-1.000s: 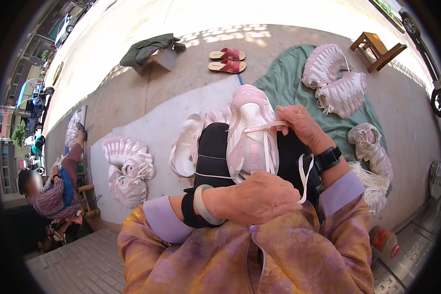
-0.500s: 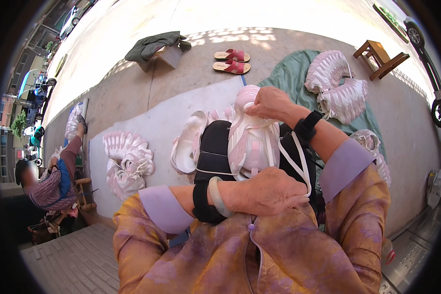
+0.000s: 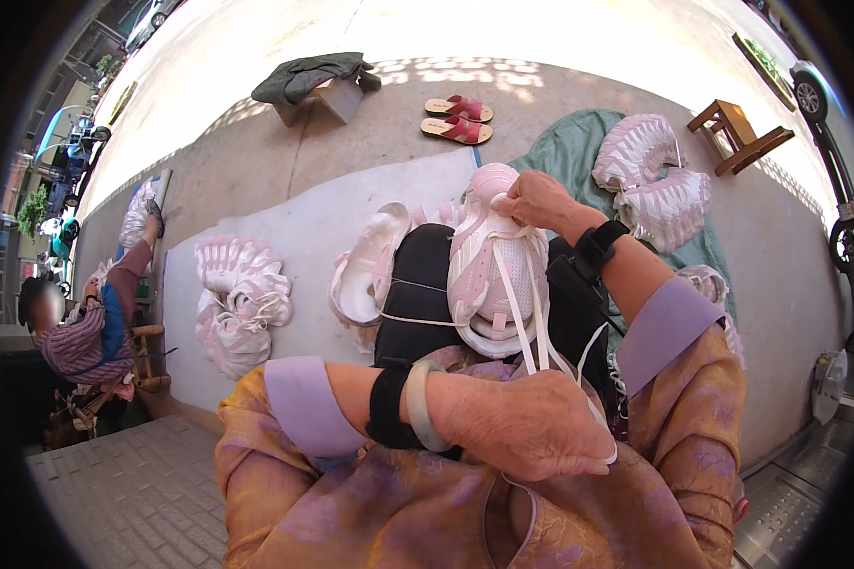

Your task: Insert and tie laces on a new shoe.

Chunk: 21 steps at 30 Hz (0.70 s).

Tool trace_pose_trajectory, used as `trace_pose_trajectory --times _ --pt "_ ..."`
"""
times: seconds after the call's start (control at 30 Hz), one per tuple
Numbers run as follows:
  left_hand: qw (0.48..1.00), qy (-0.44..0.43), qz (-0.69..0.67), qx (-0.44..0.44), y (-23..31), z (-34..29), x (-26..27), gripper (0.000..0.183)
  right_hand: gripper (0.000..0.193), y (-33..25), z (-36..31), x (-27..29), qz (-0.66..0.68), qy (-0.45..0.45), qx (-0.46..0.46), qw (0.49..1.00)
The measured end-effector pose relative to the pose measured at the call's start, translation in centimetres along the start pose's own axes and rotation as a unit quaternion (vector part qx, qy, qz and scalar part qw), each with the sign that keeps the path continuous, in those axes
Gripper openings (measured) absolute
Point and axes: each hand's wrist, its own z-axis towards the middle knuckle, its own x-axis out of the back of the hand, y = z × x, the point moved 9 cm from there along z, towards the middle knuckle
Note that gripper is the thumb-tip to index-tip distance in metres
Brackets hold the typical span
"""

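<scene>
A white and pale-pink sneaker point(image 3: 472, 275) rests over my dark-covered lap, its toe toward me. White shoelaces point(image 3: 542, 332) run from its upper down to my left hand point(image 3: 531, 427), which is closed round them near my front. My right hand point(image 3: 536, 203) pinches the sneaker at the lacing near its collar; the fingertips partly hide what lies between them. Another sneaker point(image 3: 362, 270) lies on its side left of my lap, its pale inside showing. A thin pale cord point(image 3: 417, 321) crosses my lap beneath the worked sneaker.
Bunched rows of sneakers lie on a white sheet point(image 3: 327, 190) at left and a green cloth point(image 3: 565, 142) at right. Beyond are pink sandals point(image 3: 457, 119), a box draped with dark cloth point(image 3: 337, 100) and a wooden stool point(image 3: 735, 137). Another person point(image 3: 90, 337) sits at far left.
My left hand has moved down and slightly right, drawing the laces straight toward me. My right hand stays at the sneaker's lacing.
</scene>
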Motion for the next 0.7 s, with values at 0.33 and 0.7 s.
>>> trace_pose_trajectory --times 0.33,0.7 --pt "0.997 -0.033 0.047 -0.052 2.2 -1.0 -1.4 0.015 0.037 0.5 -0.8 -0.5 0.05 -0.043 -0.043 0.997" --pt "1.0 -0.019 -0.01 -0.023 1.7 -0.6 -0.8 0.024 0.033 -2.2 -3.0 2.1 -0.019 0.03 0.007 0.999"
